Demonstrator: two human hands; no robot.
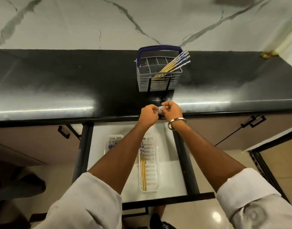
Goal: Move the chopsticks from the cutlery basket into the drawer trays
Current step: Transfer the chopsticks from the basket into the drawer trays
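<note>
Both hands meet over the near edge of the black countertop [59, 90], just above the open drawer [168, 198]. The left hand [148, 115] and the right hand [171, 110] are each curled nearly closed, fingertips touching around something small and pale between them; it looks like the patterned end of a chopstick or a small bundle, but it is too blurred and hidden to say for sure, so what they grip cannot be told.

Farther back on the counter stands the grey cutlery basket [158, 83] with its blue handle. A handful of chopsticks [173, 65] still lean in it, tips slanting up to the right over the rim.

In the drawer lie two clear trays. The left tray [109, 139] holds some chopsticks, only their blue-patterned ends showing past the left forearm. The right tray [154, 162] holds a few chopsticks [143, 171] along its left side, with room to spare.

By my reading the task is partway through, at the point of squaring up or passing a piece between hands before setting it down. The next move calls for lowering it lengthwise into a tray, then reaching far to the basket for the rest
</note>
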